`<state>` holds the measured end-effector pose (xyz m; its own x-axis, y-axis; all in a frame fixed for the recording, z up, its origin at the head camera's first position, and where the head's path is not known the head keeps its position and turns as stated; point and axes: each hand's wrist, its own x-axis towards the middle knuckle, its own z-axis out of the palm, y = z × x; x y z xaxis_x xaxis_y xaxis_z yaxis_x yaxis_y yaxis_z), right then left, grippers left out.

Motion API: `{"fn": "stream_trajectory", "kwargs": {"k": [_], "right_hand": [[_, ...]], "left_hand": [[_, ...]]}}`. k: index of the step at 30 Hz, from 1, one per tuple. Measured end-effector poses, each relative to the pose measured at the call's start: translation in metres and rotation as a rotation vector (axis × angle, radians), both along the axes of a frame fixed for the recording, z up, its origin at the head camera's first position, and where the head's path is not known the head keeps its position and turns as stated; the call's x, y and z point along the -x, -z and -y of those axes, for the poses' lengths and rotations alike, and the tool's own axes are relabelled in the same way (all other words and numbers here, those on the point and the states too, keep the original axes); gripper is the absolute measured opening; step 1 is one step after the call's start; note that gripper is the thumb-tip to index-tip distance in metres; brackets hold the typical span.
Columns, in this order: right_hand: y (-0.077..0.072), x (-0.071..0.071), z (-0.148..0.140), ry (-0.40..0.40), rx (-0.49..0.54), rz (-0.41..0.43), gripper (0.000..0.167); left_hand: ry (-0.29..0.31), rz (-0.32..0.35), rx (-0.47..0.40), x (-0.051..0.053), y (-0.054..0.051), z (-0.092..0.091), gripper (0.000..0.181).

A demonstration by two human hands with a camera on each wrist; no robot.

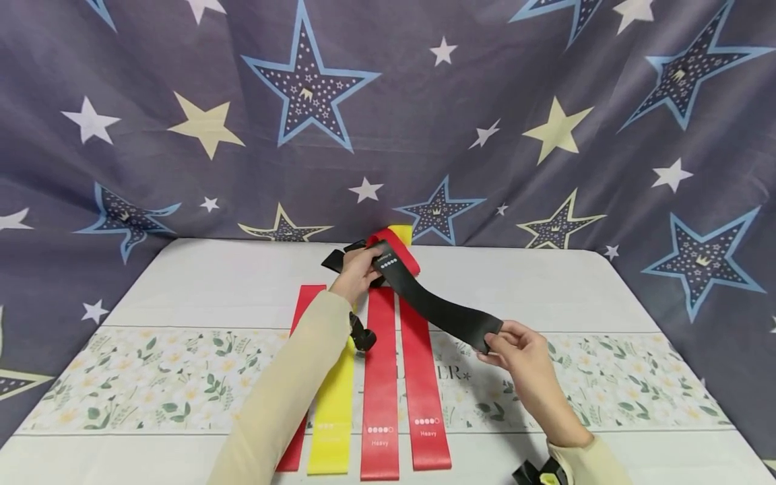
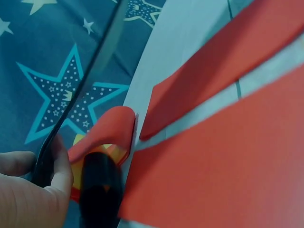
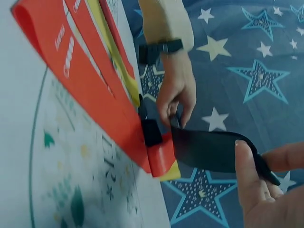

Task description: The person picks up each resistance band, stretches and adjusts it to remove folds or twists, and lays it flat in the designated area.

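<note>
A black resistance band [image 1: 433, 304] with white dots near one end is held up between both hands, sagging a little. My left hand [image 1: 356, 273] pinches its dotted end above the far part of the table. At the other end, my right hand [image 1: 523, 357] pinches the band between thumb and fingers. Under the left forearm and beside it lie flat red bands, a middle red band [image 1: 380, 384] and a right red band [image 1: 424, 397], both marked Heavy, plus a yellow band [image 1: 330, 411]. Another red band [image 1: 295, 444] is partly covered by the sleeve.
Behind the left hand is a loose pile with a folded red band [image 1: 403, 252], a yellow band end [image 1: 400, 233] and black pieces [image 1: 333, 261]. A white table [image 1: 200, 286] with a flowered strip carries everything. A star-printed curtain [image 1: 388, 135] hangs along its back edge.
</note>
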<state>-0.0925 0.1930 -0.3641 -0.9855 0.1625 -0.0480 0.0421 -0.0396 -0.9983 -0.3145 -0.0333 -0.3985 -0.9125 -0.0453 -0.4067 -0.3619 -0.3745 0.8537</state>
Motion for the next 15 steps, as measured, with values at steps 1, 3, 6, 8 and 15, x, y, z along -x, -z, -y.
{"fn": "stream_trajectory", "kwargs": {"k": [1, 3, 6, 8, 15], "right_hand": [[0.001, 0.002, -0.002, -0.003, 0.008, 0.002, 0.007], [0.003, 0.006, -0.006, -0.001, 0.016, 0.011, 0.008], [0.006, 0.013, -0.013, 0.007, -0.007, 0.040, 0.010], [0.008, 0.017, -0.017, 0.010, -0.031, 0.057, 0.015], [0.016, 0.035, -0.033, 0.011, -0.058, 0.108, 0.028]], "left_hand": [[0.018, 0.001, 0.018, -0.007, -0.007, 0.003, 0.042], [0.045, 0.003, 0.048, -0.015, -0.015, 0.009, 0.043], [0.081, -0.006, 0.082, -0.022, -0.020, 0.018, 0.042], [0.092, -0.015, 0.098, -0.025, -0.020, 0.023, 0.042], [0.114, -0.050, 0.133, -0.039, -0.023, 0.044, 0.041]]}}
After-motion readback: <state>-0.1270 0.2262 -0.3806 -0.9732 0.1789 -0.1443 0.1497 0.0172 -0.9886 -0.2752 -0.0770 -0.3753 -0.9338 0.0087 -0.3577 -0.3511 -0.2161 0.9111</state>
